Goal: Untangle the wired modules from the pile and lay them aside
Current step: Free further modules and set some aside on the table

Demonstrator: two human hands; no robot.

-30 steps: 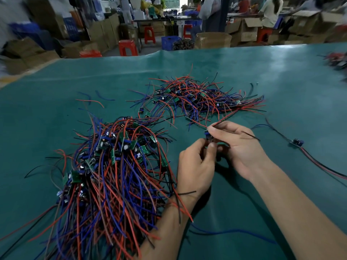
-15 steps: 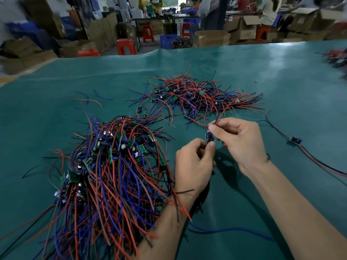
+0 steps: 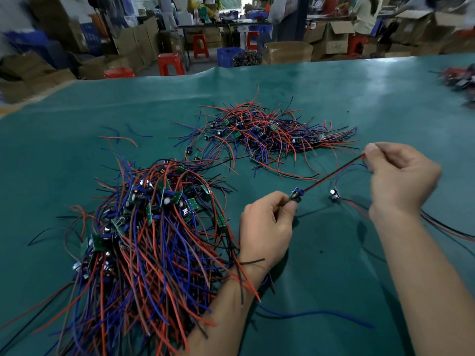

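1. Hands first: since a second ago, when both were bunched together over one module, they've pulled apart. Our left hand (image 3: 267, 227) pinches the small module (image 3: 295, 195) between thumb and fingertips, just right of the near pile (image 3: 144, 237), some of whose wires drape over our left wrist.
2. Our right hand (image 3: 401, 176) has swung out right, fingers curled, pinching the far end of the red and black leads (image 3: 331, 173), now drawn straight and taut.
3. That suggests this one's basically free of the tangle and ready to lay aside, we reckon.
4. A module already set aside (image 3: 334, 194) lies on the green mat (image 3: 334, 278) just beyond, under the right hand.
5. Further out sits the second pile (image 3: 270, 132).
6. Writing: nothing we can read, boards too small, background cartons too blurry.
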